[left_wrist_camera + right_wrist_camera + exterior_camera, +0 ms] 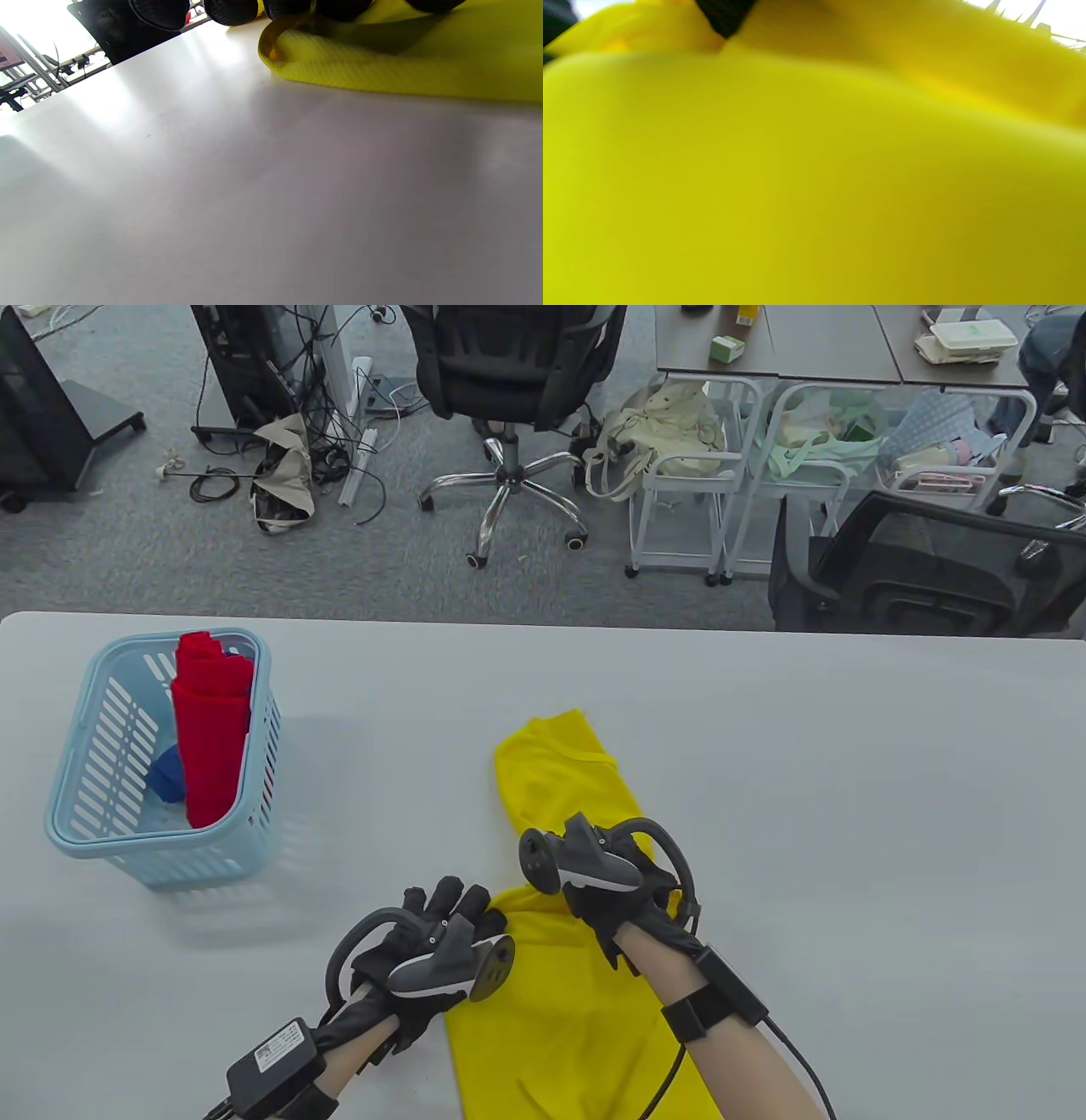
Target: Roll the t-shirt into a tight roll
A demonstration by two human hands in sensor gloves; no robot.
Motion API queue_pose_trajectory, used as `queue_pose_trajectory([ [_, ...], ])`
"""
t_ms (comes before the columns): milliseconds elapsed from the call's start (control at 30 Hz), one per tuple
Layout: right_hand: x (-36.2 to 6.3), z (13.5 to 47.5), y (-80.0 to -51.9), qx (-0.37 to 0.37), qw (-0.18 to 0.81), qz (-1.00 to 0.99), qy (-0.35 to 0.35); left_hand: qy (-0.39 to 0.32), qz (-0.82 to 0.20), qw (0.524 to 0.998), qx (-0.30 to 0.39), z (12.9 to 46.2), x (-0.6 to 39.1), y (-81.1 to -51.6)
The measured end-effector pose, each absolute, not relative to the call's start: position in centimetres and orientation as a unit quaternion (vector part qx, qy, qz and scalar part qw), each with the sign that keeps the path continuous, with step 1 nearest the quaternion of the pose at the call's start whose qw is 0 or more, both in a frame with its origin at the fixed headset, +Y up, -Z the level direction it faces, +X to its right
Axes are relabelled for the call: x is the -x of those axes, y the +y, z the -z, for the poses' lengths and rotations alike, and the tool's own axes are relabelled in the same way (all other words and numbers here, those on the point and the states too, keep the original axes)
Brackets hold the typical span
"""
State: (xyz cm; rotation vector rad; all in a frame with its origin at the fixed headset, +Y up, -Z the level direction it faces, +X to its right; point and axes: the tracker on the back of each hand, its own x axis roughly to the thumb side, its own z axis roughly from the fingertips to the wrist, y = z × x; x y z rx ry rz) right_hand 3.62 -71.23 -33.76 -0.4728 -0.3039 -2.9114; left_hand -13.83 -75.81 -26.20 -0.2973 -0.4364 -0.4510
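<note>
On table [848, 780], yellow t-shirt [556, 780] strip lengthwise, near-to-far.

Blurred yellow t-shirt [814, 178] fills view; black gloved fingertip [725, 15] at top edge.

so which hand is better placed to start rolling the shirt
Probably the right hand: it sits on top of the yellow shirt mid-length, while the left hand only touches the shirt's left edge.
</note>
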Motion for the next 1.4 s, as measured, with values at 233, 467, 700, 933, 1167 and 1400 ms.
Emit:
queue_pose_trajectory([
  [233,-12.3,34.0,-66.6,0.004,-0.093,0.994,-0.05,-0.105,0.23,0.957,0.146,28.2,18.2,-75.0],
  [467,-21.2,31.8,-71.2,-0.187,-0.076,0.972,-0.123,-0.014,0.185,0.971,0.151,29.0,21.7,-73.1],
  [700,-20.7,31.3,-71.5,-0.144,-0.072,0.98,-0.121,-0.118,0.17,0.971,0.12,27.3,18.1,-72.7],
  [933,-14.8,32.5,-76.0,0.016,-0.055,0.965,-0.257,-0.141,0.135,0.951,0.242,28.3,18.1,-77.0],
  [1167,-18.0,32.6,-76.5,-0.08,0.003,0.969,-0.235,-0.091,0.171,0.958,0.211,29.2,19.0,-76.2],
  [1400,-18.1,31.9,-74.4,-0.161,0.116,0.955,-0.222,-0.114,0.217,0.96,0.135,28.1,16.8,-74.9],
])
